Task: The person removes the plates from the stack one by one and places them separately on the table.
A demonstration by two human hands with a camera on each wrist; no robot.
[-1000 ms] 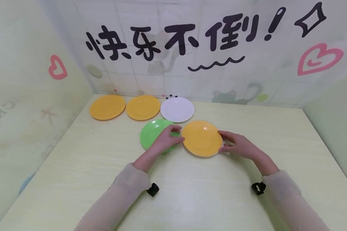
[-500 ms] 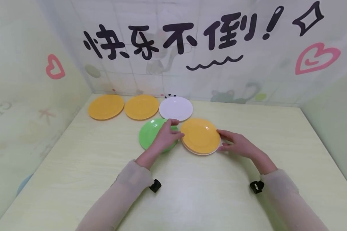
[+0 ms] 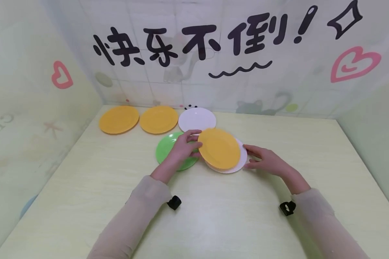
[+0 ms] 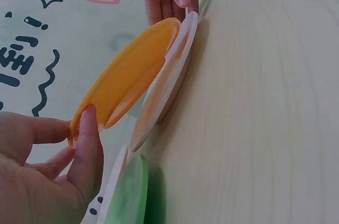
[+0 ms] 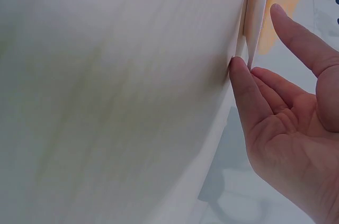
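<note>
My left hand (image 3: pixel 181 145) pinches the left rim of an orange plate (image 3: pixel 219 149) between thumb and fingers. In the left wrist view, the orange plate (image 4: pixel 124 70) is raised at an angle above a white plate (image 4: pixel 175 70). In the head view this white plate (image 3: pixel 243 160) shows only along its right and lower edge. At its right side my right hand (image 3: pixel 267 162) touches the rim with its fingertips. The right wrist view shows the thumb of this right hand (image 5: pixel 291 102) held away from the rim. A green plate (image 3: pixel 165 149) lies partly hidden under my left hand.
Two more orange plates (image 3: pixel 119 119) (image 3: pixel 159 119) and another white plate (image 3: pixel 196 119) lie in a row at the back of the pale wooden table (image 3: pixel 220 216). A printed wall covering (image 3: pixel 278 90) rises behind and at both sides.
The orange plate has lifted off the white plate and shifted left and back with my left hand, uncovering the white rim. My right hand stays nearly still at the white plate's edge.
</note>
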